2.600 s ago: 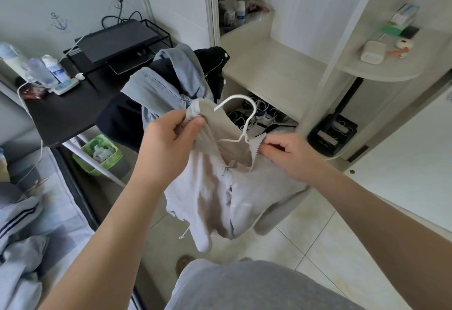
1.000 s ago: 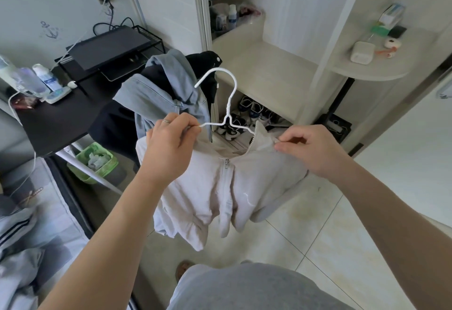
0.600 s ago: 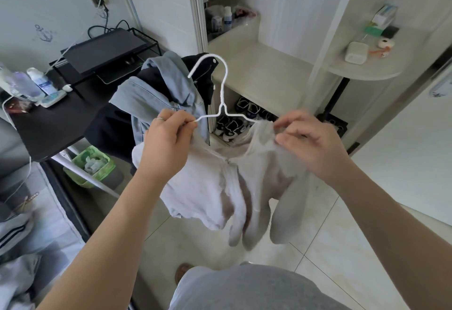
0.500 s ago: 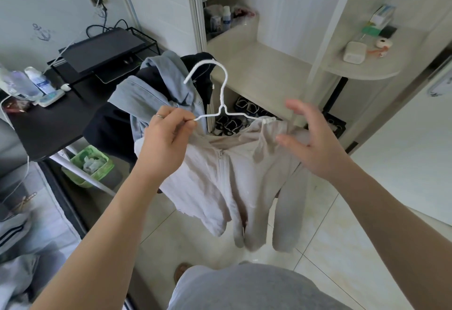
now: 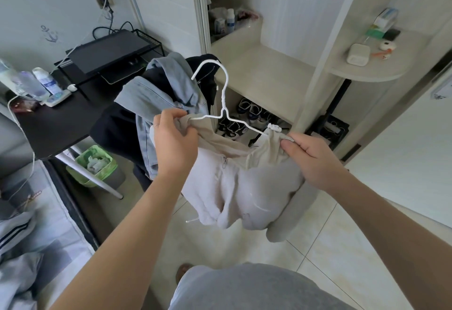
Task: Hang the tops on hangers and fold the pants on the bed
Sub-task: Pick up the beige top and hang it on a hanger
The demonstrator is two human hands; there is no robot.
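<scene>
Your left hand pinches beige zip-up jacket onto white wire hanger; right hand grips opposite shoulder, seating it.

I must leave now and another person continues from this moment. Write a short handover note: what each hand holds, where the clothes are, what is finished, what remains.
Left hand: shut on the left shoulder of the beige zip top, at the left end of the white hanger.
Right hand: shut on the top's right shoulder, beside the hanger's right end and its clip.
Hanger is inside the neck, hook up; the top is bunched, not yet straight.
Denim and dark garments lie heaped at the desk edge; striped clothes lie on the bed.
Done: hanger inserted.
Left: settle both shoulders, hang the top, then the other tops, fold the pants.
</scene>
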